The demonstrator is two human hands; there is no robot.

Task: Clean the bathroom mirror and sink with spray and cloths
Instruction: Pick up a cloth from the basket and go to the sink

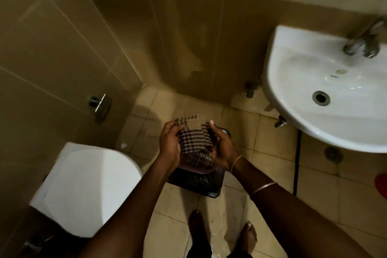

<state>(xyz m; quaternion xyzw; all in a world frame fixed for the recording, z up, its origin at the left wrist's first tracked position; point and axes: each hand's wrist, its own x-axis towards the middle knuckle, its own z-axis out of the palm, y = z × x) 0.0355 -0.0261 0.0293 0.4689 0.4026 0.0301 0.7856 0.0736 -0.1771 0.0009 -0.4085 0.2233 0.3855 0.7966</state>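
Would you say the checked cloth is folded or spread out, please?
Folded: the checked cloth sits in layered panels between the left hand and right hand.

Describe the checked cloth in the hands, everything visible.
The checked cloth looks like thin woven fabric, tan with dark purple-brown stripes crossing into a plaid. It is folded or bunched, not spread flat, with one corner sticking up at the top. Left hand and right hand pinch it from either side, above a dark basket on the floor. More checked fabric lies under it, in the basket.
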